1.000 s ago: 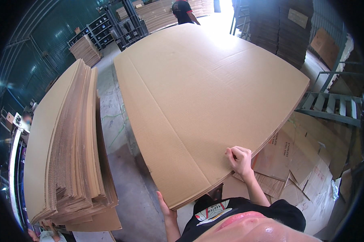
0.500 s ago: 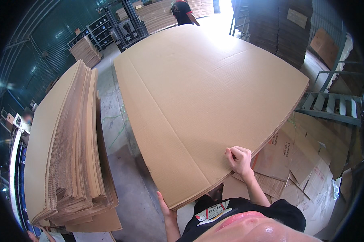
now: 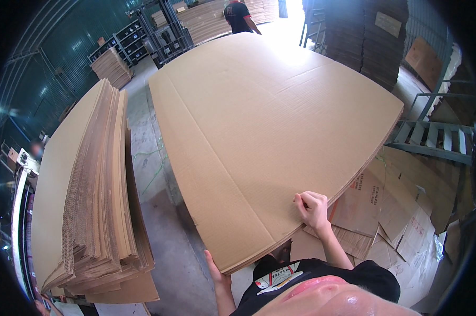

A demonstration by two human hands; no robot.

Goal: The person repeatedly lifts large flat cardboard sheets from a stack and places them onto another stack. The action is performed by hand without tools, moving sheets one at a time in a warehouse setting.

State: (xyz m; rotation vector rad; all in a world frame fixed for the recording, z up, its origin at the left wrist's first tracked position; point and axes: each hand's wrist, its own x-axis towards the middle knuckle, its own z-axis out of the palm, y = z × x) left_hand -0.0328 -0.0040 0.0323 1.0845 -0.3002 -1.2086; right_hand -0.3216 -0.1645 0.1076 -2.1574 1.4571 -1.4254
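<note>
Two hands grip one cardboard sheet [image 3: 269,126]: right hand [image 3: 312,207] fingers curled on edge, left hand [image 3: 217,271] beneath.

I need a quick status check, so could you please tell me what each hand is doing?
Left hand: gripping the near edge of the cardboard sheet.
Right hand: fingers curled on the sheet's top.

Lighting: daylight from a doorway at top, blown-out glare on the far end of the cardboard sheet [image 3: 269,121]. Left side dim, small lamp points. Heavy fisheye bending, black rim vignette. Nearest edge blurred; centre sharp.
</note>
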